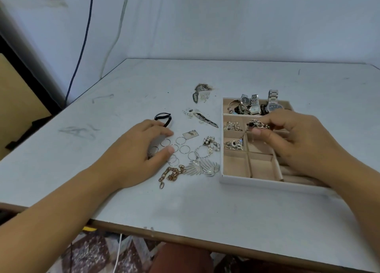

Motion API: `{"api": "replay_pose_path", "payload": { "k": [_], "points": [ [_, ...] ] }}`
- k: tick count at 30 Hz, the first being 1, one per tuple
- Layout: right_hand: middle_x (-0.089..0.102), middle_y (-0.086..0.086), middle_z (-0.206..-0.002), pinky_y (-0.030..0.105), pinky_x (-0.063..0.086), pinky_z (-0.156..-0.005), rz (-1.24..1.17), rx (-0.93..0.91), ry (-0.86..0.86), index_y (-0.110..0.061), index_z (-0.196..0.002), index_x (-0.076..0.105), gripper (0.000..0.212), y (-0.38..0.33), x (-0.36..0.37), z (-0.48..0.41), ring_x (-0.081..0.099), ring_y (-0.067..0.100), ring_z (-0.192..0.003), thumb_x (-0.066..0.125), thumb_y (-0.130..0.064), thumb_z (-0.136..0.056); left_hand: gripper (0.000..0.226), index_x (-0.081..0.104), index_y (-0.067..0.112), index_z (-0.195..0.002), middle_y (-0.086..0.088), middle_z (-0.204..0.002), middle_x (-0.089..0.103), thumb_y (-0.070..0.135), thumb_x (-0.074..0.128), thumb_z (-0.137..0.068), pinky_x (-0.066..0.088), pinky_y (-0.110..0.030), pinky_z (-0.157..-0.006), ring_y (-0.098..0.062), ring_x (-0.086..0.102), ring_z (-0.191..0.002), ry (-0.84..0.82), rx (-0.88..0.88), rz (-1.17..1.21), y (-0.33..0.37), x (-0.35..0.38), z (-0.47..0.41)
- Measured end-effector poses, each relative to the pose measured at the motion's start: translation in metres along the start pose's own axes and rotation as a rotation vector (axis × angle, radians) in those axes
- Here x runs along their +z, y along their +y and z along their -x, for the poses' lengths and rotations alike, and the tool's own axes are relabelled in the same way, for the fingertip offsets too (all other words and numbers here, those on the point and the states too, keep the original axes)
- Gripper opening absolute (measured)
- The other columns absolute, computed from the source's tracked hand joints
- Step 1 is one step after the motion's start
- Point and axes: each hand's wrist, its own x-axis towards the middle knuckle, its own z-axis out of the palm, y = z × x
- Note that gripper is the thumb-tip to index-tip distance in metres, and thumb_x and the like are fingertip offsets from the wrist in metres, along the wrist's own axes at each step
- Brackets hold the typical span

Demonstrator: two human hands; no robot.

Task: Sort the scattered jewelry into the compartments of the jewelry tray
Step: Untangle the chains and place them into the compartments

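Rings of thin wire lie scattered on the table, left of the tray, whose front wall faces the person. The right hand reaches in from the right, palm down. Its thumb and forefinger pinch a bunched chain over the middle compartment of the second row, and the bunch runs left to right across the tray. Watches fill the far compartment. The left hand lies palm down, fingers loosely spread, fingertips over the rings. Nearby lie a gold bracelet, slanting from near-left to far-right, a silver leaf pendant and a black cord.
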Motion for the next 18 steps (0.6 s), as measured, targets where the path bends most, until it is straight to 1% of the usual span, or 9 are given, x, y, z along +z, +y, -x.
{"api": "replay_pose_path", "payload": {
  "k": [3, 5, 7, 8, 10, 13, 15, 18],
  "points": [
    [0.062, -0.014, -0.071, 0.007, 0.039, -0.065, 0.035, -0.021, -0.014, -0.029, -0.083, 0.067, 0.006, 0.0, 0.001, -0.001, 0.056, -0.001, -0.077, 0.064, -0.034, -0.087, 0.042, 0.058, 0.028, -0.12, 0.016, -0.126, 0.05, 0.052, 0.046, -0.087, 0.036, -0.021, -0.1, -0.004, 0.046, -0.12, 0.076, 0.028, 0.035, 0.005, 0.0, -0.004],
    [0.062, -0.016, -0.072, 0.005, 0.038, -0.065, 0.017, -0.011, -0.025, -0.031, -0.084, 0.067, 0.004, -0.001, 0.002, -0.002, 0.056, -0.004, -0.078, 0.064, -0.033, -0.086, 0.038, 0.059, 0.029, -0.118, 0.015, -0.124, 0.052, 0.049, 0.047, -0.089, 0.035, -0.023, -0.101, -0.005, 0.046, -0.121, 0.093, 0.055, 0.059, 0.015, 0.001, -0.01],
    [0.063, -0.017, -0.075, 0.005, 0.038, -0.067, -0.002, -0.003, -0.039, -0.037, -0.084, 0.065, 0.003, 0.0, 0.002, -0.003, 0.056, -0.005, -0.079, 0.063, -0.036, -0.086, 0.036, 0.06, 0.033, -0.118, 0.017, -0.122, 0.052, 0.051, 0.05, -0.088, 0.033, -0.021, -0.101, -0.002, 0.043, -0.121, 0.03, 0.083, 0.081, 0.026, 0.003, -0.02],
    [0.063, -0.017, -0.079, 0.006, 0.039, -0.067, -0.004, -0.003, -0.043, -0.038, -0.083, 0.064, 0.004, 0.0, 0.002, -0.003, 0.057, -0.004, -0.08, 0.061, -0.039, -0.085, 0.035, 0.061, 0.035, -0.117, 0.018, -0.121, 0.052, 0.053, 0.051, -0.087, 0.032, -0.019, -0.1, 0.0, 0.041, -0.121, -0.017, 0.093, 0.083, 0.031, 0.005, -0.025],
    [0.063, -0.02, -0.086, 0.008, 0.04, -0.068, -0.011, 0.004, -0.045, -0.036, -0.085, 0.066, 0.008, 0.001, 0.001, -0.003, 0.058, -0.002, -0.082, 0.059, -0.041, -0.083, 0.034, 0.064, 0.037, -0.112, 0.02, -0.12, 0.053, 0.056, 0.055, -0.085, 0.032, -0.019, -0.099, 0.001, 0.038, -0.121, -0.096, 0.095, 0.09, 0.037, 0.007, -0.036],
    [0.064, -0.016, -0.081, 0.006, 0.04, -0.068, -0.022, 0.016, -0.046, -0.033, -0.087, 0.068, 0.006, 0.001, -0.001, -0.002, 0.058, -0.001, -0.082, 0.064, -0.037, -0.085, 0.031, 0.067, 0.037, -0.107, 0.02, -0.115, 0.054, 0.054, 0.059, -0.083, 0.035, -0.027, -0.102, -0.001, 0.039, -0.12, -0.112, 0.102, 0.073, 0.039, 0.009, -0.05],
    [0.065, -0.016, -0.078, 0.005, 0.041, -0.07, -0.026, 0.022, -0.048, -0.033, -0.086, 0.068, 0.008, 0.001, -0.001, -0.001, 0.058, -0.001, -0.083, 0.062, -0.038, -0.084, 0.026, 0.067, 0.04, -0.106, 0.019, -0.109, 0.055, 0.05, 0.059, -0.084, 0.036, -0.03, -0.1, -0.003, 0.04, -0.117, -0.124, 0.096, 0.078, 0.04, 0.008, -0.058],
    [0.064, -0.016, -0.081, 0.009, 0.043, -0.071, -0.037, 0.016, -0.056, -0.035, -0.086, 0.066, 0.014, 0.0, -0.001, -0.002, 0.058, 0.002, -0.084, 0.057, -0.045, -0.083, 0.027, 0.064, 0.045, -0.112, 0.014, -0.108, 0.054, 0.045, 0.06, -0.086, 0.033, -0.028, -0.098, -0.007, 0.037, -0.115, -0.253, 0.116, 0.05, 0.042, 0.007, -0.067]
  ]
}}
